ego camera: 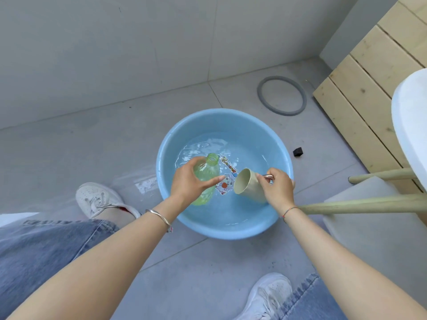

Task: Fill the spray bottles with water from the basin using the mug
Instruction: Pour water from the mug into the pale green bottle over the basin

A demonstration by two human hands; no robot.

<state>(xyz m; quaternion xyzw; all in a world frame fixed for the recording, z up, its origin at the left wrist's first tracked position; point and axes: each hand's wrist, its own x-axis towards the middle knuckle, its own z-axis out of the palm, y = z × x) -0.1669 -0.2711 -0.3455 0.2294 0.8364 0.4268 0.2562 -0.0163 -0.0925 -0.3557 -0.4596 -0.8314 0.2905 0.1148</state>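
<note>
Over blue basin (272, 146), left hand (188, 181) holding green bottle (206, 174) neck-up, right hand (276, 188) tipping mug (248, 184) leftward

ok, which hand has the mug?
The right hand: it holds the beige mug by its handle, tilted over the blue basin. The left hand grips the uncapped green bottle instead.

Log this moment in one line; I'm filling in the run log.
left hand: holds green bottle, uncapped | right hand: holds mug by handle, tilted | both over basin, water inside
</note>
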